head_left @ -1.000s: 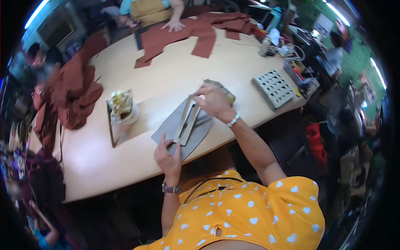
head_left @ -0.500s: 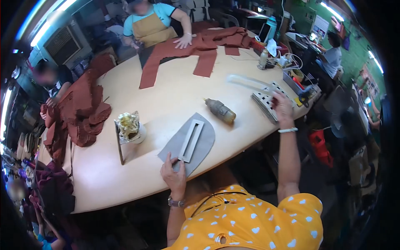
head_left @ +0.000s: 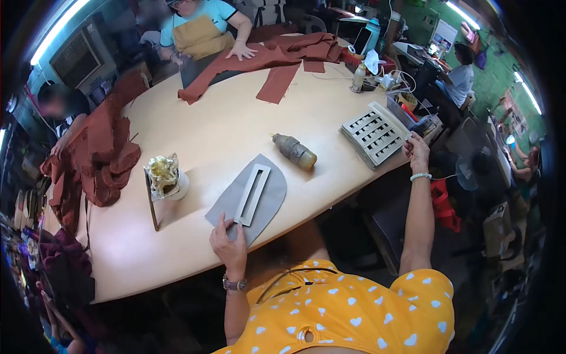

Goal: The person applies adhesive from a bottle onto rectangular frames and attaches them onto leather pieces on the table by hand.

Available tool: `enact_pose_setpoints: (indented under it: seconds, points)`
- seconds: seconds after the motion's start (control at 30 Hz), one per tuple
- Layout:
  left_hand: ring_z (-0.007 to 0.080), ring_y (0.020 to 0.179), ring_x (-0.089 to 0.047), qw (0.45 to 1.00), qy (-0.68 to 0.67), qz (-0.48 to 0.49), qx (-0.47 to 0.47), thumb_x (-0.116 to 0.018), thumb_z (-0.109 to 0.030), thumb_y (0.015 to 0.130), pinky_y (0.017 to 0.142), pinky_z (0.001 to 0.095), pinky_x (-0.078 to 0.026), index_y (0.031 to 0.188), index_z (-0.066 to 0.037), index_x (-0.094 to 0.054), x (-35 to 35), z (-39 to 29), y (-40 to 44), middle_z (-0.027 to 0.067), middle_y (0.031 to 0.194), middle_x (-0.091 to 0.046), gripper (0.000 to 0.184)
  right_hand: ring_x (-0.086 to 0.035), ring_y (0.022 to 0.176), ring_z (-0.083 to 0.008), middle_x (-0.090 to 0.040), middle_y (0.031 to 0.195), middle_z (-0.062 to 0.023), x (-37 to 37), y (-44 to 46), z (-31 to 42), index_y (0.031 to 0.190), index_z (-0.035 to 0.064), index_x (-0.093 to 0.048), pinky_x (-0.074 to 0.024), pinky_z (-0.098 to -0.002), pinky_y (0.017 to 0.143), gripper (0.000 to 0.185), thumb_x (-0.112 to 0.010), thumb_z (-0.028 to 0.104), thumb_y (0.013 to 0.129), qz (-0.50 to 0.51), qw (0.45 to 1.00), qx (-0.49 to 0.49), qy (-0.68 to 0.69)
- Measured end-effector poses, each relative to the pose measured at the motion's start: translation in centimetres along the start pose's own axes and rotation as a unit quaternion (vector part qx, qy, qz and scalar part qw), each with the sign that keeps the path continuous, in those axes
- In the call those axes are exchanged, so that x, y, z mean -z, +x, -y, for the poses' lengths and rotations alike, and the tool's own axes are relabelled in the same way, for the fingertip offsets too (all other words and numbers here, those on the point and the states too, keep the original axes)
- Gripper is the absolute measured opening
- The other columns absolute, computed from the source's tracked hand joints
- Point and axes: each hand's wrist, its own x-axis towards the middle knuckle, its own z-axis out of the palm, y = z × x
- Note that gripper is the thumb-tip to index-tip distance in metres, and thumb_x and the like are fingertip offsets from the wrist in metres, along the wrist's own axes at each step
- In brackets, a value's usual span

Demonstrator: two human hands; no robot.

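On the table lies a grey fabric piece (head_left: pixel 272 197) with a rounded edge, and a slotted pale frame (head_left: pixel 247 207) rests on it. My left hand (head_left: pixel 230 246) pinches the frame's lower end between thumb and fingers. Far to the right, my right hand (head_left: pixel 417 154) is closed on the end of a long pale strip (head_left: pixel 391 118), which lies along the back right side of a stack of slotted trays (head_left: pixel 367 141). A wrapped bottle (head_left: pixel 294 151) lies between the fabric and the stack.
A white pot with yellowish crusted glue (head_left: pixel 177 186) stands left, a dark stick beside it. Across the table (head_left: pixel 171 262), a co-worker's hand (head_left: pixel 241 51) presses on red-brown fabric (head_left: pixel 274 81). More red-brown fabric (head_left: pixel 106 153) is heaped at left. A small bottle (head_left: pixel 358 78) stands at the back right.
My right hand has lifted a pale strip off the grey fabric and carried it right to the tray stack. My left hand still holds the lower end of the frame.
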Motion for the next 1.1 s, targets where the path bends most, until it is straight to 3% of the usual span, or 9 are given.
enact_pose_setpoints:
  seconds: [0.43, 0.53, 0.67, 0.7, 0.73, 0.77, 0.83, 0.97, 1.1]
  points:
    - [0.024, 0.081, -0.057, 1.0, 0.018, 0.0, 0.005, -0.067, -0.006, 0.073, 0.078, 0.0375, -0.041, 0.116, -0.004, -0.055, -0.2, -0.3, 0.1, 0.0062, 0.087, -0.065, 0.045, -0.054, 0.051, -0.0078, -0.063, 0.073, -0.0038, 0.3, 1.5, -2.0, 0.116, 0.0012, -0.056, -0.041, -0.0215, 0.041, 0.036, -0.06, 0.008, 0.08, -0.041, 0.991, 0.018, -0.126]
    - [0.024, 0.081, -0.057, 1.0, 0.014, -0.006, -0.004, -0.067, -0.006, 0.073, 0.078, 0.0375, -0.041, 0.116, -0.004, -0.055, -0.2, -0.4, 0.2, 0.0065, 0.087, -0.065, 0.044, -0.061, 0.061, -0.0193, -0.065, 0.076, -0.0071, 0.8, 2.5, -3.2, 0.113, 0.0032, -0.061, -0.0482, -0.0315, 0.055, 0.034, -0.061, 0.014, 0.08, -0.139, 0.893, 0.215, -0.37]
    - [0.0242, 0.081, -0.057, 1.0, 0.01, -0.002, 0.007, -0.066, -0.009, 0.075, 0.079, 0.0376, -0.041, 0.116, -0.003, -0.055, 0.1, -0.5, 0.3, 0.0069, 0.087, -0.065, 0.043, -0.061, 0.068, -0.0232, -0.065, 0.083, -0.014, -5.7, -7.2, 0.5, 0.11, 0.0028, -0.062, -0.0476, -0.0371, 0.066, 0.032, -0.059, 0.015, 0.081, -0.067, 0.85, 0.263, -0.452]
    - [0.0243, 0.081, -0.057, 1.0, 0.01, -0.004, 0.007, -0.066, -0.01, 0.075, 0.079, 0.0376, -0.041, 0.116, -0.003, -0.055, -0.1, -0.3, 0.3, 0.007, 0.087, -0.065, 0.043, -0.06, 0.068, -0.0222, -0.066, 0.085, -0.014, -7.5, -7.9, -1.9, 0.11, 0.0015, -0.061, -0.0479, -0.0351, 0.067, 0.028, -0.056, 0.009, 0.083, 0.029, 0.872, 0.359, -0.332]
    - [0.0244, 0.081, -0.057, 1.0, 0.01, -0.006, 0.005, -0.066, -0.011, 0.075, 0.079, 0.0376, -0.041, 0.116, -0.003, -0.055, -0.2, -0.1, 0.3, 0.0071, 0.087, -0.065, 0.043, -0.06, 0.07, -0.0204, -0.065, 0.086, -0.0144, -10.4, -11.2, -2.3, 0.111, 0.0003, -0.06, -0.0479, -0.0323, 0.067, 0.027, -0.053, 0.004, 0.085, 0.106, 0.899, 0.269, -0.329]
    - [0.0244, 0.081, -0.057, 1.0, 0.009, -0.004, 0.006, -0.067, -0.012, 0.075, 0.079, 0.0377, -0.041, 0.116, -0.003, -0.055, -0.1, -0.2, 0.3, 0.0071, 0.086, -0.065, 0.043, -0.06, 0.075, -0.0194, -0.064, 0.087, -0.0149, -13.1, -14.0, -2.8, 0.112, -0.0007, -0.06, -0.0478, -0.0308, 0.068, 0.028, -0.055, 0.006, 0.085, 0.155, 0.865, 0.369, -0.304]
    - [0.0246, 0.081, -0.057, 1.0, 0.008, 0.0, 0.006, -0.067, -0.014, 0.075, 0.079, 0.0377, -0.041, 0.116, -0.002, -0.055, 0.2, -0.6, 0.4, 0.0072, 0.086, -0.065, 0.043, -0.061, 0.088, -0.0276, -0.062, 0.098, -0.0182, -17.0, -18.4, -3.4, 0.121, -0.0014, -0.052, -0.0476, -0.036, 0.079, 0.047, -0.063, 0.023, 0.083, 0.233, 0.845, 0.328, -0.352]
    - [0.0248, 0.082, -0.055, 1.0, -0.001, 0.018, -0.002, -0.075, -0.022, 0.068, 0.079, 0.0378, -0.041, 0.119, -0.002, -0.052, 0.6, -0.6, 0.4, 0.006, 0.089, -0.064, 0.06, -0.056, 0.1, -0.0348, -0.059, 0.105, -0.0235, -19.5, -19.8, -7.3, 0.123, -0.0022, -0.049, -0.0428, -0.0421, 0.088, 0.069, -0.068, 0.043, 0.075, 0.231, 0.82, 0.271, -0.448]
    - [0.0242, 0.084, -0.055, 1.0, 0.017, 0.021, -0.015, -0.079, -0.021, 0.063, 0.08, 0.0372, -0.041, 0.123, -0.002, -0.048, 0.7, -0.7, 0.5, 0.0058, 0.091, -0.063, 0.07, -0.059, 0.093, -0.0258, -0.059, 0.104, -0.0183, -19.5, -19.3, -8.0, 0.118, -0.0043, -0.052, -0.0465, -0.0341, 0.082, 0.057, -0.073, 0.025, 0.074, 0.248, 0.906, 0.236, -0.248]
